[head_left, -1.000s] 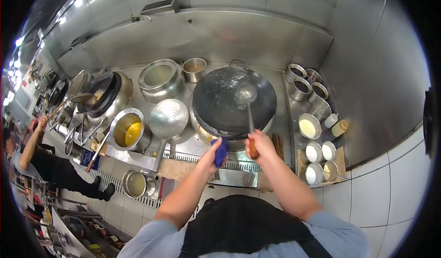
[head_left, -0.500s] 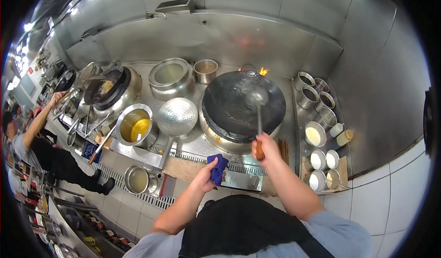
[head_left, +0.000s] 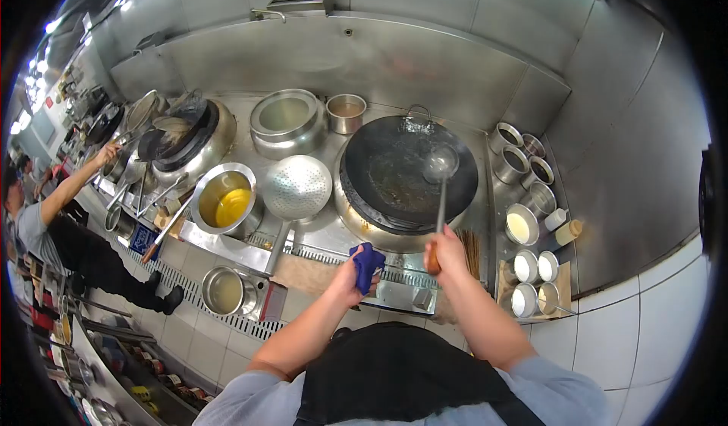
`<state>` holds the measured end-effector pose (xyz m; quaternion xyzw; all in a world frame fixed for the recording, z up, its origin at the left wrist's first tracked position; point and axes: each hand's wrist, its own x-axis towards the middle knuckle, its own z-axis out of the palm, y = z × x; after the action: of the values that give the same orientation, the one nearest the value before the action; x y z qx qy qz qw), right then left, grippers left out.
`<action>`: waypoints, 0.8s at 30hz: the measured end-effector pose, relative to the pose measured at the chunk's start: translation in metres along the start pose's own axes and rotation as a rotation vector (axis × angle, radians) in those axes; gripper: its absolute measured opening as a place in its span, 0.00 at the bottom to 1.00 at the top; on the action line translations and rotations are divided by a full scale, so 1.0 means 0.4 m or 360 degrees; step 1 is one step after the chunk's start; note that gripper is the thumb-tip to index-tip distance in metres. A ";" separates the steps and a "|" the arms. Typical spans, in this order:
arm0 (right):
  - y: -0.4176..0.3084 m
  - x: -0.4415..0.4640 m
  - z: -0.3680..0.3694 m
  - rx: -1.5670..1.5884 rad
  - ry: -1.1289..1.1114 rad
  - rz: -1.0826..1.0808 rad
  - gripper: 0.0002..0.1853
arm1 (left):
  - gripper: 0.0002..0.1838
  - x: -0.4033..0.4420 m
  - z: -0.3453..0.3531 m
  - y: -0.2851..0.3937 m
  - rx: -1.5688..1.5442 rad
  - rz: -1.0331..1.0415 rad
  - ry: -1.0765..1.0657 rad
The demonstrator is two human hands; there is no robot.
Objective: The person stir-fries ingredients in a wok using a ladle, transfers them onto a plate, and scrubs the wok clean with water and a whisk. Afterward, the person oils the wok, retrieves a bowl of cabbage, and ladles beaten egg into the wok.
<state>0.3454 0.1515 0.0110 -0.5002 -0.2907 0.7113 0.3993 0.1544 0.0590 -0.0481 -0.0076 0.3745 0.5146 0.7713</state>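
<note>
My right hand point(head_left: 447, 253) is wrapped round the wooden grip of a long ladle point(head_left: 440, 163). The ladle's metal bowl is over the right part of a large black wok point(head_left: 394, 169), whose inside looks wet and shiny. The wok sits on the burner ring in front of me, its wire loop handle on the far side. A folded blue cloth point(head_left: 367, 267) is held in my left hand point(head_left: 350, 278), near the stove's front edge and apart from the wok. To the wok's left lies a round perforated strainer point(head_left: 296, 187) with its handle toward me.
Left of the strainer, a steel pot point(head_left: 203, 206) holds yellow liquid. Behind are a lidded-looking wide pot point(head_left: 285, 126) and a small pot point(head_left: 346, 113). Several seasoning tins point(head_left: 521, 225) line the right side. At far left a co-worker point(head_left: 68, 221) reaches over another wok point(head_left: 173, 141).
The ladle has shifted slightly right and toward me. Flames behind the wok no longer show. The view has moved a little, and the co-worker's arm has shifted.
</note>
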 end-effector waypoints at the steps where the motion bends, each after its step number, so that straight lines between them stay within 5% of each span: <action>1: -0.003 -0.040 -0.008 -0.0164 0.0034 0.0006 0.25 | 0.30 -0.004 0.002 0.004 -0.0043 0.0026 -0.0033; 4: -0.054 -0.180 0.004 -0.0031 -0.0047 0.0254 0.23 | 0.31 0.047 0.003 0.017 0.0006 0.0073 -0.0064; 12: -0.045 0.103 0.032 0.0534 -0.0321 0.0304 0.09 | 0.25 0.190 0.137 0.088 0.0187 0.0154 -0.0226; 14: -0.023 0.094 0.046 -0.0718 0.0097 -0.0225 0.15 | 0.21 0.237 0.129 0.089 0.0290 0.0070 -0.0166; 15: -0.012 0.077 0.025 -0.0721 0.0109 -0.0227 0.15 | 0.21 0.256 0.117 0.083 0.0289 0.0061 -0.0174; 17: 0.009 0.007 -0.057 -0.1966 0.0537 -0.0971 0.27 | 0.20 0.265 0.113 0.070 0.0263 0.0011 0.0033; 19: -0.035 -0.128 -0.093 -0.1984 0.0572 -0.0624 0.31 | 0.21 0.218 0.118 0.067 0.0191 -0.0028 -0.0005; 24: -0.011 -0.266 -0.273 -0.2290 0.0586 -0.0727 0.27 | 0.15 0.245 0.138 0.093 -0.0019 -0.0141 -0.0068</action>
<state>0.4689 0.0638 0.0294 -0.6741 -0.7058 0.1529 0.1549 0.1747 0.1755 -0.0518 -0.0178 0.3542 0.4823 0.8010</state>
